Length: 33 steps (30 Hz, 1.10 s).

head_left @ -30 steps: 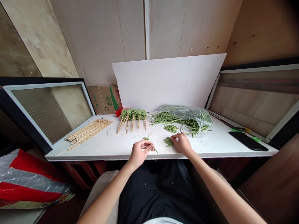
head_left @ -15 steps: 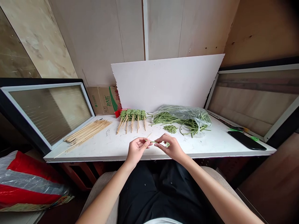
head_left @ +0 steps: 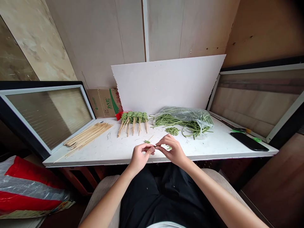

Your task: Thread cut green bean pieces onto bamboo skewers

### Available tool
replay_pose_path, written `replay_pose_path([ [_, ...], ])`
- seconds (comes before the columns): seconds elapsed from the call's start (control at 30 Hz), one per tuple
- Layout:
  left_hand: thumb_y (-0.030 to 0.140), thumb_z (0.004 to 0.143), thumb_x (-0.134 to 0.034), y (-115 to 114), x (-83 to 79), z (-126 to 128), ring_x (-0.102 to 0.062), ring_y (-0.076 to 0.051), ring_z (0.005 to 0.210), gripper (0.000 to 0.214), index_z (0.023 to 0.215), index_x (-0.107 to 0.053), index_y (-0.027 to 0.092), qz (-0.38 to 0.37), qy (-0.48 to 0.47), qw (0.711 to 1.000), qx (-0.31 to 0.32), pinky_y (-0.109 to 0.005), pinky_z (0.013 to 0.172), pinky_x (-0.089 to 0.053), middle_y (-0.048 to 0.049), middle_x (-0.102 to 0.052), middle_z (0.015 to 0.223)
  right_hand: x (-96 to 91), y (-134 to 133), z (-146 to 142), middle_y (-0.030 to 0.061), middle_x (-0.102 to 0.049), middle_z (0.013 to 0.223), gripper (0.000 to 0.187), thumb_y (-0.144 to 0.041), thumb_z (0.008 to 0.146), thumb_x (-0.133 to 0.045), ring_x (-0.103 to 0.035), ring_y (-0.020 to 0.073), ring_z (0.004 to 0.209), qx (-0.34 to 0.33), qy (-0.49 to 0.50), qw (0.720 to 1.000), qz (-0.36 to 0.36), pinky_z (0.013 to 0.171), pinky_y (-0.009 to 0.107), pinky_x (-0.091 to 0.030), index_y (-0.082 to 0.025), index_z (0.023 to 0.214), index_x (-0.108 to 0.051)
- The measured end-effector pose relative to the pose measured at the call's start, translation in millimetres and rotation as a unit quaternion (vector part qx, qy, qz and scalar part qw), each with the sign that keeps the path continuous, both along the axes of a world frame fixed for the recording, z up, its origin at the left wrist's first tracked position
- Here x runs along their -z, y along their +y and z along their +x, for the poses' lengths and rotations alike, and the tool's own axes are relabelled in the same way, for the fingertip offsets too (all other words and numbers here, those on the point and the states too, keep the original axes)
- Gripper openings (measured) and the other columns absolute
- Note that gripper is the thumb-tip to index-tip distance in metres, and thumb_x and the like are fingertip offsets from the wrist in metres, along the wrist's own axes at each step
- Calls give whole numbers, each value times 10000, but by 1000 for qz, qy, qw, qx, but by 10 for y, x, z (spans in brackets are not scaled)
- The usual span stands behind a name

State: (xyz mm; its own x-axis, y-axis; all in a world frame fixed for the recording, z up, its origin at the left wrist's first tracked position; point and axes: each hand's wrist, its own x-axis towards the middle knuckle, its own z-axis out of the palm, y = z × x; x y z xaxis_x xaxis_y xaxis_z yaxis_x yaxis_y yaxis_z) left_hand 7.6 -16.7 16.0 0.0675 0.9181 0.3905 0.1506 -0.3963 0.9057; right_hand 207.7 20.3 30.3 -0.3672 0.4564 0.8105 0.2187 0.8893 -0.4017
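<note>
My left hand (head_left: 142, 155) is closed just above the table's front edge. It grips a thin bamboo skewer (head_left: 151, 138), whose tip sticks out beyond the fingers. A bit of green bean (head_left: 147, 142) shows beside that tip. My right hand (head_left: 172, 149) pinches at the left fingertips, apparently on the bean's end, which the fingers mostly hide. A few green pieces (head_left: 169, 147) lie behind the right hand. Farther back is a small heap of cut bean pieces (head_left: 172, 131). Long green beans (head_left: 175, 121) spill from a clear plastic bag (head_left: 201, 115).
Loose bamboo skewers (head_left: 89, 136) lie at the left of the white table (head_left: 114, 153). Several filled bean skewers (head_left: 134, 117) sit at the back, by a cardboard box (head_left: 104, 103). A black phone (head_left: 249, 141) lies at the right. Framed panels flank the table.
The green length that stretched between my hands no longer shows there. My fingertips have come together, and green now shows beyond the left fingers by the skewer tip. The view has shifted slightly.
</note>
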Motion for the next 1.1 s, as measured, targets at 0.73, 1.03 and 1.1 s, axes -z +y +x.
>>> replay_pose_path([
  [0.73, 400, 937, -693, -23, 41, -17, -655, -184, 704, 286, 767, -710, 170, 3, 48, 991, 123, -319, 780, -520, -48, -702, 688, 163, 26, -76, 41, -615, 850, 369, -551, 850, -800, -614, 193, 793, -240, 81, 913, -321, 756, 351, -528, -201, 784, -705],
  [1.03, 577, 905, -722, 90, 169, -12, -785, -252, 792, 437, 969, -666, 149, -85, -54, 990, 97, -380, 851, -570, -121, -805, 815, 374, 586, 366, 96, -776, 888, 306, -506, 939, -687, -658, 264, 892, 91, -35, 985, -144, 722, 374, -522, -225, 937, -808],
  [1.1, 594, 903, -716, 115, 197, -22, -795, -262, 814, 452, 985, -621, 160, -96, -74, 989, 88, -394, 863, -574, -136, -815, 849, 484, 808, 535, 96, -784, 877, 292, -473, 942, -659, -641, 294, 917, 168, -71, 977, -105, 779, 423, -524, -225, 927, -812],
])
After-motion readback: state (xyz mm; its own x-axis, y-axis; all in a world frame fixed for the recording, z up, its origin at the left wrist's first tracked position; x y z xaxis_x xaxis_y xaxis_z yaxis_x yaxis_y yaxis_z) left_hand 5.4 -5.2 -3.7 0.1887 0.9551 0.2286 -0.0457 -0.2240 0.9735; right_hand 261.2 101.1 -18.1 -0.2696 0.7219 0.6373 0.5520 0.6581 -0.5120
